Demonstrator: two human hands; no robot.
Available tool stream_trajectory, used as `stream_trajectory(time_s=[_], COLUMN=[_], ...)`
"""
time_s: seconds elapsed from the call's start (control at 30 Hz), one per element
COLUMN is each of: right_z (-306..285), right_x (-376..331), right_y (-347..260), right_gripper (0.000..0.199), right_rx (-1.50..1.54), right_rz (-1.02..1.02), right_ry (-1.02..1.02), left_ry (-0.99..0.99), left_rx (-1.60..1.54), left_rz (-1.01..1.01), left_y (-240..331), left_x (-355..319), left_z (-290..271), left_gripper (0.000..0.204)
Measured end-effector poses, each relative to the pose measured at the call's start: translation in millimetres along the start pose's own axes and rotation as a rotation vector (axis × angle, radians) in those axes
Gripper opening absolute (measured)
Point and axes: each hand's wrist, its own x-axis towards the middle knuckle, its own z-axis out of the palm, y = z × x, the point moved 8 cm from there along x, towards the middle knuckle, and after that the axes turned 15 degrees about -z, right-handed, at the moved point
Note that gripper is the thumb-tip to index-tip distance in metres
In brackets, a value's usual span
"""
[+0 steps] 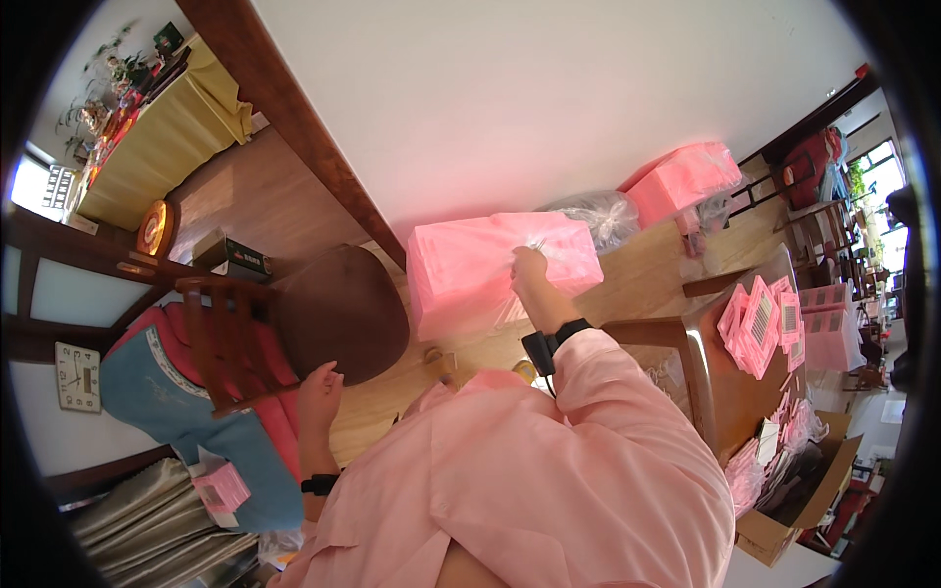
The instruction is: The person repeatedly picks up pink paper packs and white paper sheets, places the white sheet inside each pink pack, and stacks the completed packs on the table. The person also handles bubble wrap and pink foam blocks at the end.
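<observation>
My right hand [529, 265] is closed on the gathered top of a large clear plastic bag. Pink blocks or packets fill this bag [461, 265], which stands by the white wall. My left hand [321, 387] hangs beside the wooden chair [338, 314] with its dark round seat, fingers loosely apart and nothing in them. Black bands circle both wrists, and a small dark device sits on the right one.
Behind the held bag lie a crumpled clear bag [603, 218] and another pink-filled bag [686, 181]. On the right, a wooden table [711, 392] carries pink packets [760, 328]. An open cardboard box [818, 500] stands beyond. Blue cloth [162, 392] and a clock [77, 376] are at left.
</observation>
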Motion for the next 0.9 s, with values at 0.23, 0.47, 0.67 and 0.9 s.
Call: stream_trajectory(time_s=[0.23, 0.47, 0.67, 0.9], right_z=[36.6, 18.4, -23.0, 10.5], right_x=[-1.8, -4.3, 18.1, 52.3], right_y=[65.8, 131.9, 111.8, 24.4], right_gripper=[0.017, 0.017, 0.016, 0.031], right_rx=[-0.087, -0.073, -0.441, -1.006], right_rz=[-0.108, 0.127, 0.055, -0.619], right_ry=[-0.064, -0.106, -0.155, -0.322], left_ry=[-0.134, -0.361, -0.551, -0.213], left_rx=[0.061, 0.268, 0.212, 0.207], left_rz=[0.031, 0.203, 0.272, 0.431], left_y=[-2.3, 71.2, 151.7, 228.3], left_x=[64.4, 126.3, 163.0, 184.8], left_z=[3.7, 77.6, 196.8, 306.2], left_gripper=[0.032, 0.035, 0.035, 0.058])
